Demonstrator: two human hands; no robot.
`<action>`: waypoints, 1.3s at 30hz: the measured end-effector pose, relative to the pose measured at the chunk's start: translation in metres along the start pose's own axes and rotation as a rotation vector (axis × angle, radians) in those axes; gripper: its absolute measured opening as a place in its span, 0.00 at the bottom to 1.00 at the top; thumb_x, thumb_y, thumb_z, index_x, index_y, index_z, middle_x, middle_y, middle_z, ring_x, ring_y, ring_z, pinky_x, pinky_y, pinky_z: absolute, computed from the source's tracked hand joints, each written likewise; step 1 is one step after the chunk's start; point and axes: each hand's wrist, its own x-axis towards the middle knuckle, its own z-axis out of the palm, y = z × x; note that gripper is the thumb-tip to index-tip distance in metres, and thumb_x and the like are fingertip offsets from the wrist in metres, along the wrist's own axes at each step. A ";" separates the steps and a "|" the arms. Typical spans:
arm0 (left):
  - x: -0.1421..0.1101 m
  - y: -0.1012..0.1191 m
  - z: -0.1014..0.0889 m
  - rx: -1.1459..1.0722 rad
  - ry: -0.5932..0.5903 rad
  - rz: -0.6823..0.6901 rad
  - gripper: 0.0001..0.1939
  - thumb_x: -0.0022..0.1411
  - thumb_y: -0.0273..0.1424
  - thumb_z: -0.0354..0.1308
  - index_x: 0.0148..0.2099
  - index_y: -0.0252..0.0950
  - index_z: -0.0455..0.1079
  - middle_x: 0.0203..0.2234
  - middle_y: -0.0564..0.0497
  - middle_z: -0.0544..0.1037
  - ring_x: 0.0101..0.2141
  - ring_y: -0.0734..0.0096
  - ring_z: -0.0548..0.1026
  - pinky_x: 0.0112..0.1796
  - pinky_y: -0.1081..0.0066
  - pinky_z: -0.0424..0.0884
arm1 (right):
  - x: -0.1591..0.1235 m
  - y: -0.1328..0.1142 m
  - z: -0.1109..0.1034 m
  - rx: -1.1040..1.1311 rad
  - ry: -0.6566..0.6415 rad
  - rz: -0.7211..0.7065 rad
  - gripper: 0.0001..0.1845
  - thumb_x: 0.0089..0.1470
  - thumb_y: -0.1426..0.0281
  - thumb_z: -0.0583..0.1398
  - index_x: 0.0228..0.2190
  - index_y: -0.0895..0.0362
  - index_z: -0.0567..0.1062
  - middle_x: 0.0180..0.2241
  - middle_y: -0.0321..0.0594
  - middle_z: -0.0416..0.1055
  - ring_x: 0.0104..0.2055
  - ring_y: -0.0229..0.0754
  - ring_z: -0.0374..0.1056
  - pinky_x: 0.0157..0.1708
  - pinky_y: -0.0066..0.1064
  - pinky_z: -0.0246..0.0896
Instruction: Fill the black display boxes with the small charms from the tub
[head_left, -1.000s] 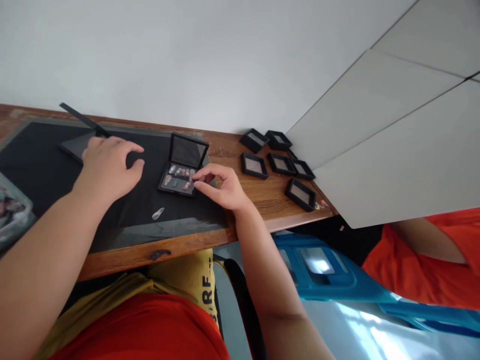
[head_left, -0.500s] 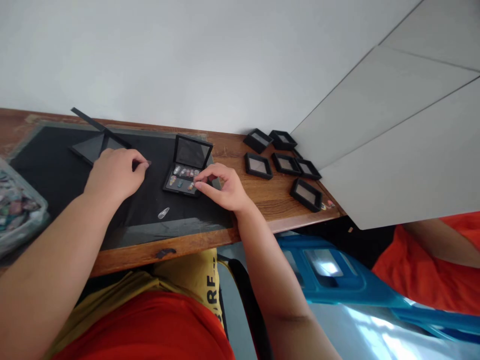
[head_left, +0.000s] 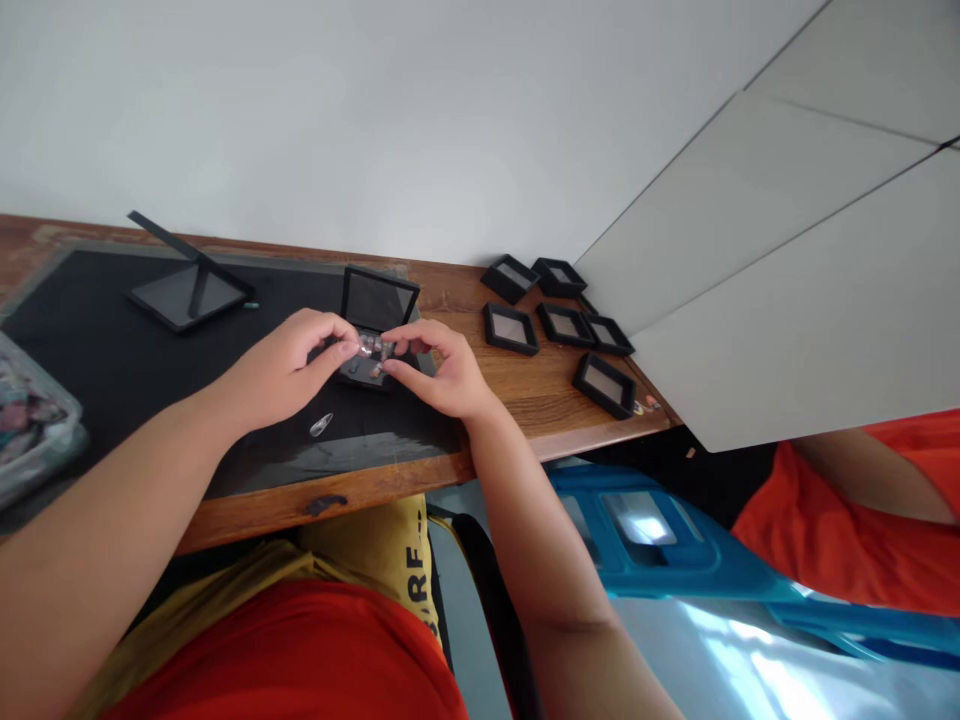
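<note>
A small black display case [head_left: 376,302] stands open on the black mat [head_left: 105,350], its lid upright and several small coloured pieces in its base. My left hand [head_left: 289,372] hovers over the case's left side, thumb and forefinger pinched on a tiny clear piece [head_left: 364,346]. My right hand [head_left: 439,369] rests at the case's right front corner, fingers curled and pinched on the base. A loose clear nail-shaped piece [head_left: 320,425] lies on the mat just in front of both hands.
A second open black case [head_left: 184,292] sits at the mat's back left. Several closed black cases [head_left: 559,322] lie on the wooden table [head_left: 525,395] to the right. A clear bin [head_left: 30,425] of small pieces is at far left. Another person's orange sleeve [head_left: 862,540] shows at lower right.
My left hand has moved right, from beside the far-left open case to the open case in the middle, and now pinches a small clear piece. My right hand has barely shifted.
</note>
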 end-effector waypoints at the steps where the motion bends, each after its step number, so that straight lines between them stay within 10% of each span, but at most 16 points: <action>1: 0.000 0.002 0.002 -0.020 -0.027 -0.003 0.18 0.74 0.46 0.50 0.45 0.40 0.74 0.46 0.45 0.81 0.50 0.56 0.76 0.54 0.57 0.71 | 0.000 0.001 0.001 0.006 -0.005 -0.014 0.13 0.58 0.64 0.70 0.45 0.53 0.84 0.36 0.40 0.82 0.38 0.41 0.73 0.44 0.38 0.69; 39: -0.001 0.015 0.006 -0.348 -0.147 -0.215 0.20 0.60 0.51 0.65 0.35 0.39 0.81 0.29 0.50 0.80 0.30 0.68 0.73 0.32 0.67 0.68 | -0.001 -0.009 0.006 0.213 -0.020 -0.007 0.12 0.61 0.58 0.70 0.38 0.53 0.86 0.33 0.39 0.82 0.34 0.38 0.73 0.38 0.34 0.70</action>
